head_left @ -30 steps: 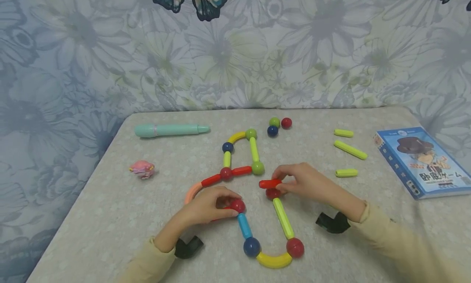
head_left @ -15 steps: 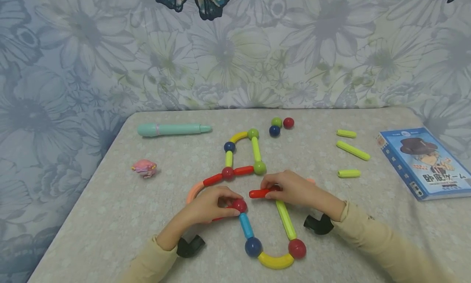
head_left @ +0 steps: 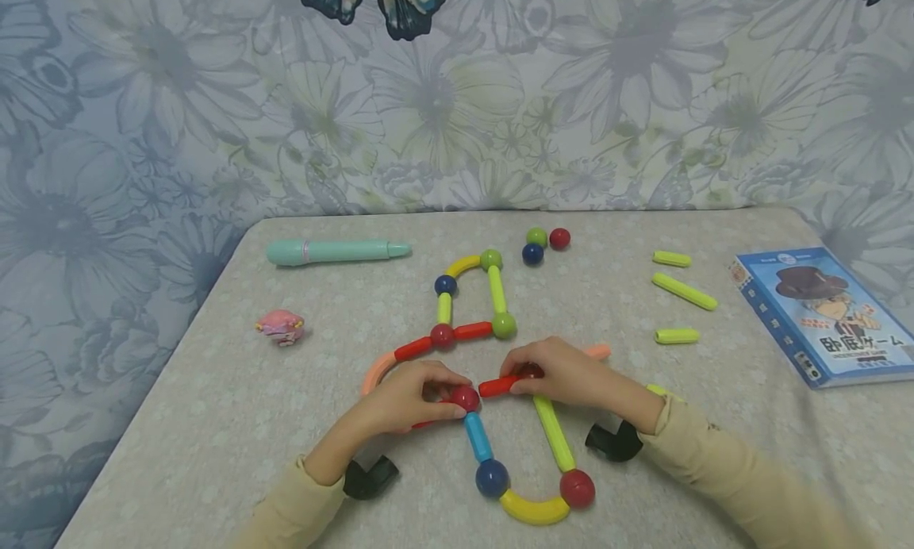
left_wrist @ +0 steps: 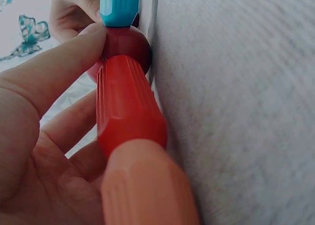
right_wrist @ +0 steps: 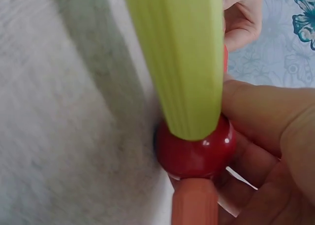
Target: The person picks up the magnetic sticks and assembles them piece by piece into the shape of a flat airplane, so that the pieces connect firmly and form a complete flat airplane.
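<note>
In the head view my left hand (head_left: 403, 398) pinches a red ball (head_left: 466, 398) low over the table. A blue rod (left_wrist: 119, 7), a red rod (left_wrist: 129, 104) and an orange curved piece (left_wrist: 147, 185) run off that ball in the left wrist view. My right hand (head_left: 571, 374) pinches another red rod (head_left: 497, 386), its left end close to the left red ball. Within the right hand's curl sits a second red ball (right_wrist: 197, 151), joined to a yellow-green rod (right_wrist: 182, 62) and an orange piece (right_wrist: 194, 203).
A blue ball (head_left: 492, 478), yellow curve (head_left: 534, 508) and red ball (head_left: 577, 488) link both sides. Behind stands a ring of rods and balls (head_left: 497, 291). Around lie loose balls (head_left: 532, 254), yellow-green rods (head_left: 684, 292), a blue box (head_left: 828, 315), a mint pen-like tube (head_left: 336, 251) and a pink toy (head_left: 280, 327).
My right hand has moved down and left, bringing the red rod's end close to the left red ball. The orange piece has come into view behind that hand. My left hand keeps its hold.
</note>
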`<move>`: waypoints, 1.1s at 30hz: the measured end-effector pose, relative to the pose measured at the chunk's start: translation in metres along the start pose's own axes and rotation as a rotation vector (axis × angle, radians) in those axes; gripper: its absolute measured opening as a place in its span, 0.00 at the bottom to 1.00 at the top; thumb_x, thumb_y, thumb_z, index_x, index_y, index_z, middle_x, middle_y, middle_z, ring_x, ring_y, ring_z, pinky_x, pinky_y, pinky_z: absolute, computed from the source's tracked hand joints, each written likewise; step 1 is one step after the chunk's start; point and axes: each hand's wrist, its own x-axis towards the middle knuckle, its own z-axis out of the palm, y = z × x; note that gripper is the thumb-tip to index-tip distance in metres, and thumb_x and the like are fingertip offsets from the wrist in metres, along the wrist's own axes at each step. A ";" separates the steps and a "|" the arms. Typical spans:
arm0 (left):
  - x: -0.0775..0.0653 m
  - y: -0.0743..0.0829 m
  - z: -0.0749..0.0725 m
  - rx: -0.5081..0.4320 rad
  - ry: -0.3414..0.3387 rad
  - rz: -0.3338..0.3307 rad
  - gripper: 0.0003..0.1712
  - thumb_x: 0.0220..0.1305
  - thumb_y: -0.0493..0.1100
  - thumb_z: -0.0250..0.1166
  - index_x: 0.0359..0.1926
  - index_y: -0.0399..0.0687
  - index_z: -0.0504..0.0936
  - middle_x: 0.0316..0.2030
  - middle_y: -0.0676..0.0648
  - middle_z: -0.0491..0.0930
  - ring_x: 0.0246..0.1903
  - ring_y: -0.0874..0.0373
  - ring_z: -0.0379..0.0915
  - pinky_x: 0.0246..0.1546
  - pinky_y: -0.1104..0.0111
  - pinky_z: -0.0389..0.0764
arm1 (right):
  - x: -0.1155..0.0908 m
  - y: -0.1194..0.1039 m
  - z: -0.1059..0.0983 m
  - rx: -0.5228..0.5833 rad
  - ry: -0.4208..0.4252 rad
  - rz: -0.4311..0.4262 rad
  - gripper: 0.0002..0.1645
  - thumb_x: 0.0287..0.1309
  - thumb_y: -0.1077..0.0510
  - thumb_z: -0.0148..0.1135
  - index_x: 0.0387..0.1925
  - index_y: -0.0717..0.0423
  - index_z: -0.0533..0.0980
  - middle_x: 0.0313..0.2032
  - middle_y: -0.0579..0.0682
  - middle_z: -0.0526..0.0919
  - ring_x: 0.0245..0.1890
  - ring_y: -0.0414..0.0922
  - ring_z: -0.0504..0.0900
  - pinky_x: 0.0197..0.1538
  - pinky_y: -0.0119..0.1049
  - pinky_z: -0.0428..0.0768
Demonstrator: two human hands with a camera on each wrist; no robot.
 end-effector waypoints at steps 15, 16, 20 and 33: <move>0.001 0.000 0.000 -0.009 0.005 -0.001 0.20 0.52 0.45 0.72 0.48 0.50 0.83 0.35 0.62 0.80 0.33 0.62 0.71 0.35 0.68 0.74 | -0.001 -0.001 0.003 0.009 0.007 -0.011 0.08 0.54 0.60 0.67 0.38 0.51 0.82 0.31 0.35 0.79 0.30 0.36 0.74 0.37 0.33 0.74; 0.001 0.000 0.000 -0.008 0.005 0.001 0.20 0.52 0.45 0.72 0.48 0.50 0.83 0.35 0.62 0.80 0.33 0.62 0.71 0.35 0.68 0.74 | 0.000 -0.001 0.003 0.003 0.006 -0.012 0.09 0.54 0.60 0.67 0.38 0.51 0.82 0.32 0.35 0.79 0.31 0.35 0.74 0.38 0.33 0.74; 0.002 0.001 -0.001 -0.002 0.005 0.012 0.20 0.52 0.45 0.72 0.48 0.50 0.83 0.35 0.62 0.79 0.33 0.62 0.71 0.36 0.68 0.74 | 0.000 -0.002 0.002 -0.010 0.004 -0.008 0.09 0.53 0.61 0.68 0.39 0.52 0.82 0.33 0.36 0.80 0.31 0.35 0.74 0.39 0.33 0.74; 0.002 0.004 -0.002 0.023 -0.020 0.015 0.20 0.55 0.49 0.70 0.49 0.48 0.82 0.36 0.61 0.79 0.35 0.61 0.71 0.37 0.67 0.74 | -0.056 0.017 -0.040 0.009 0.204 0.091 0.17 0.56 0.62 0.64 0.49 0.56 0.79 0.45 0.46 0.80 0.48 0.46 0.76 0.48 0.46 0.75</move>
